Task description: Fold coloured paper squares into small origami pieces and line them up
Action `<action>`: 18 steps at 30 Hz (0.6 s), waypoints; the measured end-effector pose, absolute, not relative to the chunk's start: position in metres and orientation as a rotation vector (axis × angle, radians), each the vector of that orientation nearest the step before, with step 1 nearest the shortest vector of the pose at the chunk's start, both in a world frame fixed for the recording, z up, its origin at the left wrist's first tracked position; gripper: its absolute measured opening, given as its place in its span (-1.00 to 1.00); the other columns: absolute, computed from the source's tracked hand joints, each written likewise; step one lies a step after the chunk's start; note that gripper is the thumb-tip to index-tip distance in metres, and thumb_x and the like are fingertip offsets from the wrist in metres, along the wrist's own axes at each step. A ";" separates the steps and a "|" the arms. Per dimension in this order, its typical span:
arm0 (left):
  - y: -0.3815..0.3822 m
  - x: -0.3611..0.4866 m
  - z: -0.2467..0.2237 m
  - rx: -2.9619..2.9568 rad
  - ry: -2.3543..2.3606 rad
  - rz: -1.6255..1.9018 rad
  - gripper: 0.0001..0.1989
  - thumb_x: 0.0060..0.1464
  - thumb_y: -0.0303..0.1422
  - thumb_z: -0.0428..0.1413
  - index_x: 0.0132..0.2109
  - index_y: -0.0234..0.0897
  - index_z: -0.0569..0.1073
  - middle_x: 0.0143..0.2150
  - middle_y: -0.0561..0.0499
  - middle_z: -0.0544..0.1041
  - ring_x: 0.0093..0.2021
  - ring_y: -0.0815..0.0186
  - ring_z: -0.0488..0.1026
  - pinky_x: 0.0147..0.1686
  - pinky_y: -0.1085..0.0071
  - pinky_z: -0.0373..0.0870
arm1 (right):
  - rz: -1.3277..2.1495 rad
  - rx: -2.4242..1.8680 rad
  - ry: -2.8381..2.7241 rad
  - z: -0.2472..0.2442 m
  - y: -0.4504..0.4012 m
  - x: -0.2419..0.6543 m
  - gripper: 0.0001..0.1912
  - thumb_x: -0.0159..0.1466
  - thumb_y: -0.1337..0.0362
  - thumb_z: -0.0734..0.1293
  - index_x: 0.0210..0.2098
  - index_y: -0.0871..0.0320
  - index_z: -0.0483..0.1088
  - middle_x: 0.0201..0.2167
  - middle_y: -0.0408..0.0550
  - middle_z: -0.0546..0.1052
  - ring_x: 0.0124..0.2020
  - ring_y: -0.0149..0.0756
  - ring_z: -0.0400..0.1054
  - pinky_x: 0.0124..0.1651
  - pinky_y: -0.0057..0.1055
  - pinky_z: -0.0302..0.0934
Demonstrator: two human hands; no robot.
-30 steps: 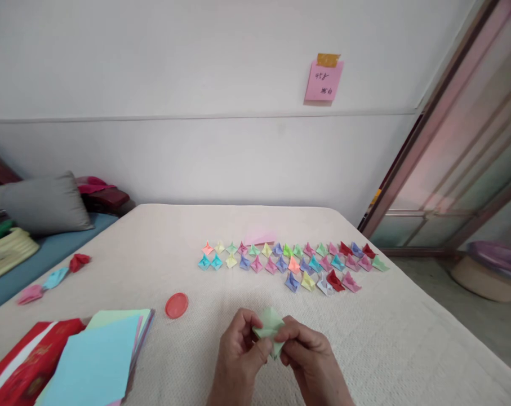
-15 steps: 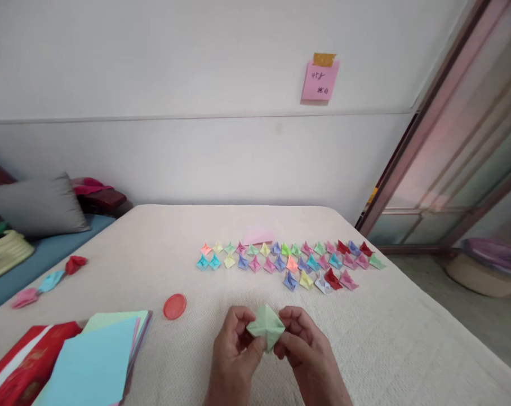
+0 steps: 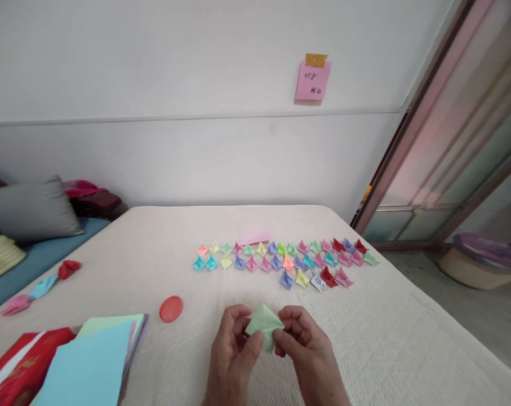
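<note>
A pale green folded paper (image 3: 264, 320), pointed at its top, is held between both hands low in the middle of the view. My left hand (image 3: 235, 349) pinches its left side, thumb lying on the front face. On the right side my right hand (image 3: 305, 347) grips it, with the thumb near its lower right edge. The fingertips behind the paper are partly hidden. Beyond the hands, several small folded paper boats (image 3: 288, 263) in many colours stand in three rows across the cloth-covered table (image 3: 187, 225).
A red round lid (image 3: 171, 309) lies left of the hands. Nearer the left corner are a stack of coloured paper sheets (image 3: 86, 361) and a red packet (image 3: 25, 361). Crumpled red, blue and pink pieces (image 3: 44, 286) lie at the left edge. A pink sheet (image 3: 255, 235) rests behind the rows.
Both thumbs have moved inward on the green paper, and its front face now looks flatter, with its centre crease less visible. The view has shifted slightly to the right.
</note>
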State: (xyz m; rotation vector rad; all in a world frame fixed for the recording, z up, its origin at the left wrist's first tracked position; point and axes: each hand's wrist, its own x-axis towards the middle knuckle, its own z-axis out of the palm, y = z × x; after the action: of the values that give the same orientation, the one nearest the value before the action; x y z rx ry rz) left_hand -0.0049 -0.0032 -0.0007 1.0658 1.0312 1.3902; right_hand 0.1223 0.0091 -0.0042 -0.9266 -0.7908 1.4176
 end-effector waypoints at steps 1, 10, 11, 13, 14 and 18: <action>-0.003 -0.005 0.001 1.043 1.045 1.398 -0.73 0.08 -0.19 0.10 -0.14 -0.23 0.31 -0.41 0.05 0.50 -0.46 0.36 0.36 -0.43 0.45 0.28 | 1.417 -0.931 -0.797 -0.004 0.009 0.122 -0.78 0.02 0.30 0.46 -0.35 0.14 0.38 -0.60 -0.22 0.42 -0.57 -0.42 0.23 -0.49 -0.47 0.08; -0.001 -0.002 -0.005 0.983 1.121 1.457 -0.70 0.02 -0.19 0.15 -0.16 -0.25 0.34 -0.58 0.15 0.37 -0.54 0.39 0.29 -0.48 0.47 0.22 | 1.415 -0.949 -0.814 -0.003 0.010 0.121 -0.80 0.03 0.27 0.45 -0.36 0.13 0.39 -0.59 -0.22 0.40 -0.55 -0.41 0.23 -0.49 -0.46 0.09; -0.001 -0.002 -0.006 0.984 1.125 1.456 -0.70 0.01 -0.20 0.16 -0.15 -0.26 0.34 -0.58 0.15 0.37 -0.54 0.39 0.28 -0.48 0.47 0.22 | 1.415 -0.947 -0.815 -0.002 0.009 0.121 -0.80 0.04 0.27 0.45 -0.36 0.13 0.39 -0.59 -0.22 0.40 -0.55 -0.41 0.23 -0.48 -0.47 0.09; -0.001 -0.003 -0.009 0.987 1.143 1.451 -0.68 0.00 -0.21 0.17 -0.14 -0.26 0.34 -0.59 0.16 0.36 -0.54 0.39 0.27 -0.47 0.47 0.20 | 1.409 -0.953 -0.819 -0.002 0.009 0.120 -0.81 0.06 0.27 0.44 -0.36 0.14 0.38 -0.59 -0.22 0.40 -0.55 -0.41 0.24 -0.48 -0.47 0.10; -0.001 -0.003 -0.010 0.990 1.156 1.448 -0.68 -0.01 -0.21 0.17 -0.13 -0.25 0.35 -0.59 0.16 0.37 -0.54 0.39 0.27 -0.47 0.47 0.20 | 1.404 -0.960 -0.827 -0.003 0.009 0.120 -0.81 0.06 0.26 0.44 -0.36 0.14 0.38 -0.59 -0.22 0.40 -0.55 -0.41 0.24 -0.47 -0.47 0.10; -0.001 -0.004 -0.014 1.054 1.226 1.447 -0.68 -0.02 -0.23 0.17 -0.12 -0.26 0.37 -0.57 0.14 0.40 -0.52 0.37 0.29 -0.48 0.48 0.17 | 1.381 -1.001 -0.891 -0.006 0.010 0.120 -0.79 0.06 0.23 0.44 -0.34 0.13 0.37 -0.58 -0.21 0.41 -0.54 -0.40 0.24 -0.48 -0.46 0.09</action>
State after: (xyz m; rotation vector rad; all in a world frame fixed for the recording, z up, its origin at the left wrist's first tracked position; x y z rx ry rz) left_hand -0.0044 -0.0005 -0.0139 1.0539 1.2256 1.4466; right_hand 0.1197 0.0098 -0.0062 -1.0007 -0.8911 1.3812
